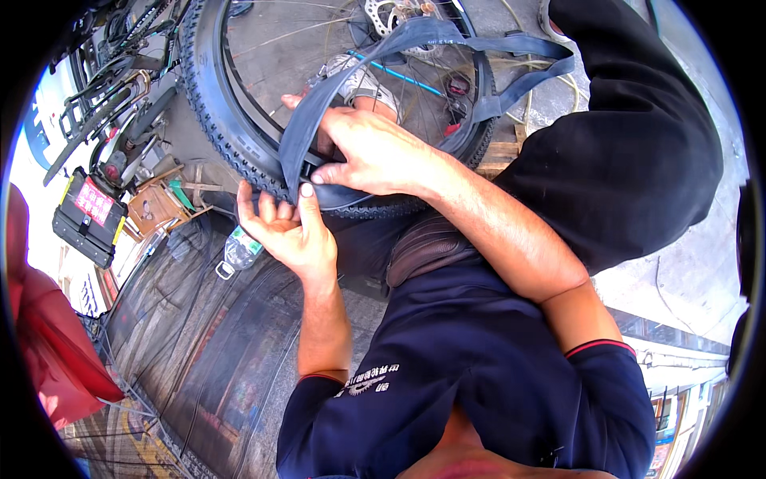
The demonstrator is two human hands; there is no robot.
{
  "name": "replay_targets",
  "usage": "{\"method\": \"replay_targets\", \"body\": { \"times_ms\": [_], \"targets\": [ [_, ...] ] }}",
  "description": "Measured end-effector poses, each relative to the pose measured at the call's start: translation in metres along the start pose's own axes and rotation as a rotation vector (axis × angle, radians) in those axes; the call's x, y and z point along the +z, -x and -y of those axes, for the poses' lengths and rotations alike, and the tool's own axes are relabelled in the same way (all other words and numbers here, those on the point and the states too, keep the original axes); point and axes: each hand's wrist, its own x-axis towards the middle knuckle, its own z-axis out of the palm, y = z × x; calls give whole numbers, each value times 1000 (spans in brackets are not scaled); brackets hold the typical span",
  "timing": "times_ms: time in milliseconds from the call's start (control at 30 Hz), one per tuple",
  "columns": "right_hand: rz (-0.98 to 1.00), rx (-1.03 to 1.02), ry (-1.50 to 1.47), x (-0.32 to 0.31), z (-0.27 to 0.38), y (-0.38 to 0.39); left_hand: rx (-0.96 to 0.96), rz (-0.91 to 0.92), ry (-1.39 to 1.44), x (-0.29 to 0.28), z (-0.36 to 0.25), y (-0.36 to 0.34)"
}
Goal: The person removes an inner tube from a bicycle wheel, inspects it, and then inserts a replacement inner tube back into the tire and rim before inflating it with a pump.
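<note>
A bicycle wheel with a knobbly black tyre (209,92) leans close against my legs. From it hangs a flat, slack grey inner tube (319,96), looping over the spokes and out past the right side of the tyre. At the wheel's near edge, my left hand (291,239) grips the tyre, its thumb at the tyre's edge beside the tube and its fingers curled outside the tread. Reaching across from the right, my right hand (371,148) pinches the inner tube near the rim, thumb close to my left thumb; its other fingers are partly hidden behind the tube.
Parked bicycles (120,96) crowd the upper left. Below them are a black toolbox (86,223), a wooden box (155,206) and a clear plastic bottle (239,251). Red fabric (60,351) hangs at the far left. A brake disc (391,14) shows at the wheel's hub.
</note>
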Motion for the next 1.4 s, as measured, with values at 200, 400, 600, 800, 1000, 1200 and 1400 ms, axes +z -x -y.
{"method": "replay_targets", "body": {
  "times_ms": [200,400,600,800,1000,1200,1400],
  "targets": [
    [-65,-31,-24,15,-9,-4,-43,-103,5,-3,27,-10],
    [-113,63,-146,5,-2,-5,-219,55,249,-6,24,-25],
    [-130,94,-116,-2,-11,-8,-235,182,330,3,24,-48],
    [-139,152,-89,-44,8,-6,-124,331,467,26,6,-80],
    [-178,337,-68,-68,64,-8,-266,524,698,43,-30,-96],
    [-24,162,346,-90,115,-8,-184,740,747,45,-16,-101],
    [38,156,532,-87,126,-20,-357,764,545,29,-19,-106]
  ]
}}
